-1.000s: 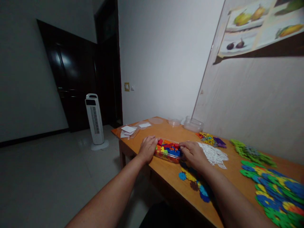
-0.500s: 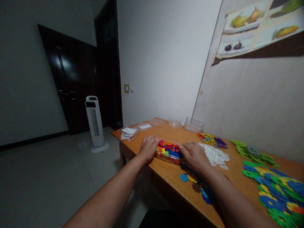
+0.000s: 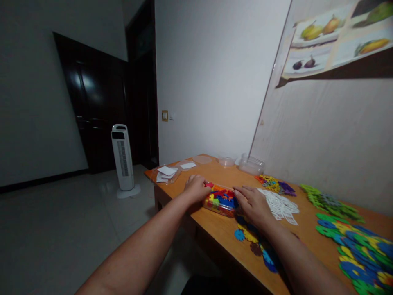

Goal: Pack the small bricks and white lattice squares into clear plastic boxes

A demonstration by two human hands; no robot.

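Observation:
A clear plastic box [image 3: 218,211], full of red, orange, yellow, green and blue building blocks [image 3: 222,196], sits on the wooden table near its front edge. At its left end my left hand [image 3: 196,189] grips the rim, with its fingers bent and its thumb near a red block. My right hand [image 3: 253,205] holds the opposite end from above, fingers fairly straight and close together. Its fingertips press along the rim, and the palm side is hidden. Under my right forearm lie flower-shaped plastic discs [image 3: 245,233] in blue, yellow and brown, partly covered.
White flat pieces [image 3: 279,205] lie right of my right hand. Beyond are yellow and purple pieces [image 3: 274,184], green pieces [image 3: 330,203] and a large pile of coloured discs [image 3: 359,246]. Clear containers [image 3: 251,164] stand by the wall; papers in plastic [image 3: 166,173] lie at the far left corner.
My left hand has shifted slightly right, and its fingers are more bent at the box's end. My right hand stays at the other end. The view has moved slightly.

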